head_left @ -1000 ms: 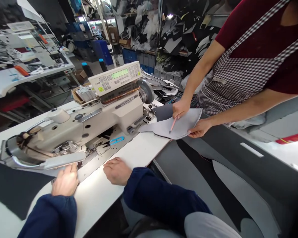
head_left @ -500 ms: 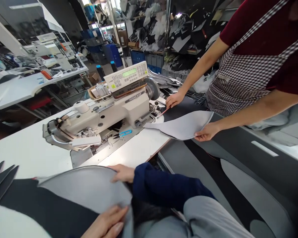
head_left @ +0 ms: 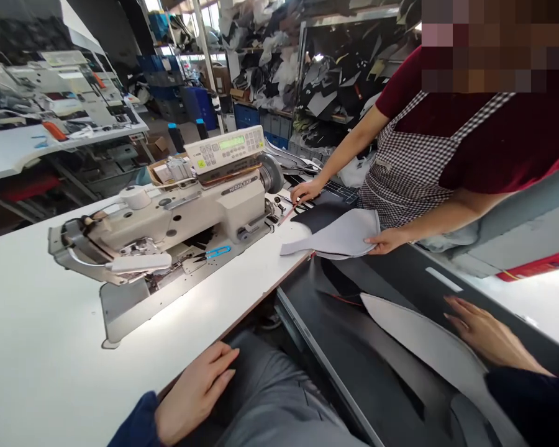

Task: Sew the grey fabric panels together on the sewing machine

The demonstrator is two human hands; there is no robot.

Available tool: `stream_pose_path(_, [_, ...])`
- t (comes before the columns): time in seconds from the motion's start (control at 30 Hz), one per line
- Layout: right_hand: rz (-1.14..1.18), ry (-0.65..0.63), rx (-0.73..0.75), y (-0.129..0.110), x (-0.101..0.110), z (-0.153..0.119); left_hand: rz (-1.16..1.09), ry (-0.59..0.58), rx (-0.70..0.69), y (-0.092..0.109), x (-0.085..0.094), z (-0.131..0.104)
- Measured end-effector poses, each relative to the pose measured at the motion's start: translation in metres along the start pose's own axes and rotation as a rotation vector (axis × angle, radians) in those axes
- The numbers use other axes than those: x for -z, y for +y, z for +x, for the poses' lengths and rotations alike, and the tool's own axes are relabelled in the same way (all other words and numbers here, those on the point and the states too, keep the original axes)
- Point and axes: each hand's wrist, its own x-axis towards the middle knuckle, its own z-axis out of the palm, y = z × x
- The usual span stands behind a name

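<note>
At the front edge of the white sewing table (head_left: 41, 298), my left hand (head_left: 195, 391) rests beside my lap. It holds nothing, and its fingers are loosely stretched. On the right, my right hand (head_left: 489, 332) is open over the dark side surface (head_left: 400, 273), next to a long, curved grey fabric panel (head_left: 419, 323) with black parts. Whether it touches the panel I cannot tell. Across from me, a co-worker's hand (head_left: 386, 241) grips another grey fabric panel (head_left: 340, 233); the co-worker's other hand (head_left: 307, 189) is by a thin reddish stick-like item (head_left: 286, 216).
A Highlead sewing machine (head_left: 205, 202) stands on the table, with blue thread snips (head_left: 218, 251) on its bed. The co-worker in a checked apron (head_left: 410, 161) stands at the far right side. Shelves of scraps (head_left: 279, 68) and another sewing table (head_left: 9, 146) are behind.
Both my hands have let go of the grey and black panel at lower left, now gone from the table. My right hand has swung right over the side surface; my view turned right.
</note>
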Motion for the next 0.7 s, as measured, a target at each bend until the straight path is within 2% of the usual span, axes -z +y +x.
stream_pose_path(0.03, [-0.035, -0.036, 0.081, -0.008, -0.006, 0.000, 0.015, 0.020, -0.035, 0.003, -0.002, 0.009])
stream_pose_path(0.1, [-0.105, -0.160, 0.280, -0.036, -0.031, 0.014, 0.056, 0.063, -0.129, 0.013, -0.006, 0.029])
stream_pose_path(0.2, [-0.121, -0.317, 0.422, -0.080, -0.087, 0.053, 0.135, 0.115, -0.255, 0.029, -0.008, 0.051])
stream_pose_path(0.3, [0.013, -0.364, 0.707, -0.109, -0.136, 0.089, 0.174, 0.171, -0.299, 0.034, -0.006, 0.056])
stream_pose_path(0.37, [0.071, -0.351, 0.814, -0.126, -0.151, 0.101, 0.177, 0.257, -0.299, 0.033, -0.002, 0.051])
stream_pose_path(0.4, [0.087, -0.332, 0.819, -0.137, -0.151, 0.104, 0.181, 0.321, -0.296, 0.032, 0.001, 0.048])
stream_pose_path(0.47, [0.139, -0.308, 0.804, -0.165, -0.135, 0.107, 0.209, 0.477, -0.300, 0.033, 0.011, 0.043])
stream_pose_path(0.57, [0.318, -0.389, 0.877, -0.226, -0.086, 0.112, 0.310, 0.689, -0.354, 0.038, 0.036, 0.039])
stream_pose_path(0.63, [0.468, -0.465, 0.973, -0.274, -0.052, 0.119, 0.370, 0.756, -0.353, 0.041, 0.062, 0.034])
stream_pose_path(0.7, [0.612, -0.531, 1.053, -0.323, -0.024, 0.131, 0.343, 0.717, -0.300, 0.040, 0.097, 0.017])
